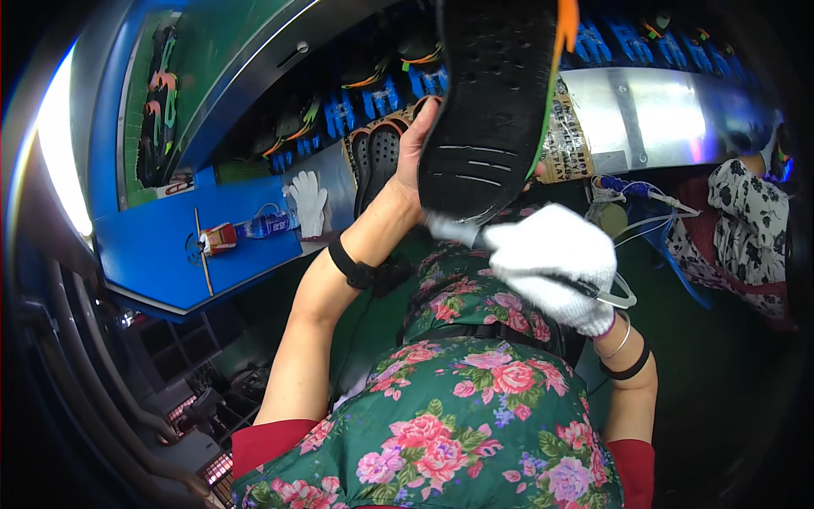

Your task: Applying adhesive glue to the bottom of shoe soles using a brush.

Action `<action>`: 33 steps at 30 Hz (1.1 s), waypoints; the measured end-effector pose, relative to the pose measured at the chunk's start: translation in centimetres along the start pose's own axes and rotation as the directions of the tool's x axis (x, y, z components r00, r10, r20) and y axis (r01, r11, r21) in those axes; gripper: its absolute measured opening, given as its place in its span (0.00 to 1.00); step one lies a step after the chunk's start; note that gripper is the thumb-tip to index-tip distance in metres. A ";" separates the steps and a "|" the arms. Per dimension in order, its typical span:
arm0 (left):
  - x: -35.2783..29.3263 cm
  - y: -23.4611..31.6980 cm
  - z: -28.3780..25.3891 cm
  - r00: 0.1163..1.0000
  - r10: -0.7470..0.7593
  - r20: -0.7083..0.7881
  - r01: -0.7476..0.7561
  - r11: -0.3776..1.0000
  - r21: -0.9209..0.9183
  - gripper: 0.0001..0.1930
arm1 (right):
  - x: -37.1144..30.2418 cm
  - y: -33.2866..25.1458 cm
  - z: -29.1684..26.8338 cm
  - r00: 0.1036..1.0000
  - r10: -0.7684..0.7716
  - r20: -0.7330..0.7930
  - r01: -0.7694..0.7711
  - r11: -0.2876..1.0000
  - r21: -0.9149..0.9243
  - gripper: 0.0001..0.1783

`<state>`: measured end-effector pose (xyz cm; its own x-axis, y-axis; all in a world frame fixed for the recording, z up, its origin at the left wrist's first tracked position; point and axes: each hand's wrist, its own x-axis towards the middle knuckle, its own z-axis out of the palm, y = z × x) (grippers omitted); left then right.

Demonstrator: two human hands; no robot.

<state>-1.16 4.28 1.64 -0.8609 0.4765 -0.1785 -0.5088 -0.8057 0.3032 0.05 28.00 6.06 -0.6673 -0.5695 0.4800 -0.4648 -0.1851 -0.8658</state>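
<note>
Held up in front of me is a black shoe sole [487, 110] with small dimples, a few short white streaks and an orange and green edge. My bare left hand [413, 153] grips it by its left side, the thumb showing and most fingers hidden behind it. My right hand [555, 259], in a white knitted glove, is closed around a brush. The pale, blurred bristles [454, 231] are at the sole's lower end; I cannot tell whether they touch it. The brush's looped handle end [623, 293] sticks out beyond the glove.
Black perforated soles [381, 161] lie beyond my left hand. On the blue table are a white glove [309, 204], a bottle [267, 224] and a red container [220, 238]. Blue-and-black shoe pieces [381, 97] line the far conveyor. A person in patterned clothes [746, 212] is at right.
</note>
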 end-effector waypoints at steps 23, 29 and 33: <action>-1.2 3.4 -1.7 0.988 -0.145 -0.056 0.135 0.979 -0.154 0.25 | 0.6 0.9 1.1 0.987 0.131 0.094 -0.125 0.989 -0.075 0.12; -2.9 -1.0 -3.4 0.962 -0.021 -0.271 -0.021 0.988 -0.152 0.35 | 2.1 1.4 0.8 0.954 0.295 -0.046 -0.298 0.950 -0.092 0.11; -4.6 -2.7 -4.0 0.993 -0.043 -0.112 0.012 0.965 -0.263 0.36 | 4.8 2.7 -0.9 0.983 -0.009 -0.182 -0.075 0.892 -0.447 0.09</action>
<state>4.13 2.85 -2.07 -0.8325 0.4685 -0.2956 -0.5018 -0.8638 0.0442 -4.98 25.51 6.18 -0.7582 -0.4122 0.5052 -0.6243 0.2354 -0.7449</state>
